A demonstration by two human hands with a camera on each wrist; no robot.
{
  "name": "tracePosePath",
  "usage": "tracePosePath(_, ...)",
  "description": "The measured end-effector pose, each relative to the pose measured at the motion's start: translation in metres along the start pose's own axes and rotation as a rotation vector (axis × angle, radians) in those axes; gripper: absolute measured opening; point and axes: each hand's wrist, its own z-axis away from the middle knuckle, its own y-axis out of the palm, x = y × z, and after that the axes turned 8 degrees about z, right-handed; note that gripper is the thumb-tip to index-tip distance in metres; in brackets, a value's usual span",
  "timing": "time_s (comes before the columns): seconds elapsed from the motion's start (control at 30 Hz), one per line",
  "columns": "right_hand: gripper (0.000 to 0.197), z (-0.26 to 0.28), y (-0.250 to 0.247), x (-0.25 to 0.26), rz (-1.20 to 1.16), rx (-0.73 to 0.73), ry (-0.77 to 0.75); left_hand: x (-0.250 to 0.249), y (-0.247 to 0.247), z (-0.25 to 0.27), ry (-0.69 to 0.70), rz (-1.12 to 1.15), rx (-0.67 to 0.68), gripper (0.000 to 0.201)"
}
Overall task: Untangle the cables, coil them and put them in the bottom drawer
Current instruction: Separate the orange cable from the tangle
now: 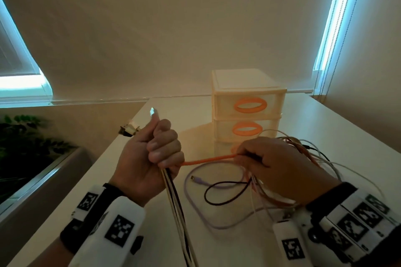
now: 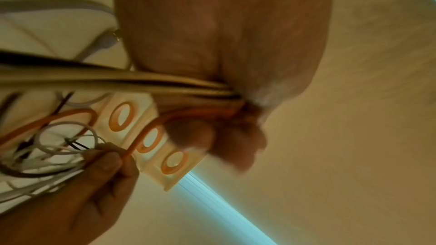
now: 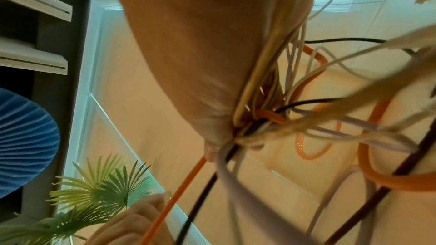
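My left hand (image 1: 152, 158) is fisted around a bundle of cable ends; two plugs (image 1: 138, 125) stick out above the fist, and white and black strands (image 1: 175, 212) hang below it. An orange cable (image 1: 208, 160) runs taut from that fist to my right hand (image 1: 267, 162), which grips a tangle of white, orange, black and lilac cables (image 1: 308, 158). A lilac cable (image 1: 195, 199) and a black loop (image 1: 225, 193) lie on the white table (image 1: 108, 180). The three-drawer unit (image 1: 247, 106) with orange handles stands behind my hands, drawers closed; its bottom drawer is mostly hidden by my right hand.
The table's left edge drops toward a plant (image 1: 23, 136) and a ledge below. A wall with window blinds (image 1: 332, 28) rises behind the drawer unit. Loose cable loops (image 1: 347, 169) spread over the table to the right of my right hand.
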Motion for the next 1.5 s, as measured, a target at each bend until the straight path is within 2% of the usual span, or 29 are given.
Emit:
tracePosePath(0.1, 0.03, 0.0, 0.002, 0.0, 0.001, -0.098, 0.013, 0.017, 0.006, -0.001, -0.166, -0.226, -0.017, 0.04)
tracePosePath(0.23, 0.022, -0.001, 0.007, 0.013, 0.061, -0.18, -0.079, 0.04, 0.006, 0.001, -0.328, -0.739, -0.094, 0.043)
tracePosePath(0.33, 0.018, 0.0, 0.011, 0.019, -0.002, -0.189, -0.124, 0.043, 0.009, -0.001, -0.18, -0.969, -0.178, 0.051)
tracePosePath(0.43, 0.015, 0.001, 0.016, 0.022, -0.061, -0.115, -0.15, 0.041, 0.007, -0.003, 0.008, -1.08, -0.284, 0.048)
tracePosePath(0.53, 0.02, 0.001, 0.017, 0.022, -0.081, -0.087, -0.139, 0.047, 0.003, -0.005, 0.185, -1.236, -0.347, 0.047)
tracePosePath(0.63, 0.036, 0.002, 0.01, 0.019, -0.105, -0.048, -0.122, 0.049, 0.004, -0.006, 0.345, -1.231, -0.363, 0.039)
tracePosePath(0.8, 0.061, 0.009, -0.003, 0.001, -0.326, -0.063, -0.087, 0.049, 0.002, -0.006, 0.314, -1.339, -0.452, 0.037)
tracePosePath(0.9, 0.05, 0.015, -0.014, -0.016, -0.327, -0.162, -0.029, 0.05, -0.001, -0.007, 0.29, -1.386, -0.463, 0.039)
tracePosePath(1.0, 0.032, 0.021, -0.022, -0.032, -0.169, -0.27, -0.03, 0.049, -0.003, -0.008, 0.347, -1.374, -0.462, 0.04)
tracePosePath(1.1, 0.014, 0.025, -0.023, -0.041, -0.03, -0.189, -0.048, 0.048, -0.007, -0.01, 0.383, -1.363, -0.485, 0.041)
tracePosePath(1.2, 0.019, 0.028, -0.02, -0.047, 0.098, -0.085, -0.019, 0.047, -0.011, -0.01, 0.388, -1.332, -0.531, 0.042)
tracePosePath(1.27, 0.022, 0.031, -0.022, -0.051, 0.118, -0.086, 0.043, 0.046, -0.013, -0.011, 0.373, -1.347, -0.553, 0.043)
tracePosePath(1.37, 0.03, 0.035, -0.028, -0.057, 0.082, -0.125, 0.22, 0.046, -0.013, -0.01, 0.366, -1.349, -0.566, 0.043)
tracePosePath(1.5, 0.022, 0.036, -0.024, -0.06, 0.019, -0.13, 0.374, 0.048, -0.013, -0.011, 0.354, -1.362, -0.579, 0.043)
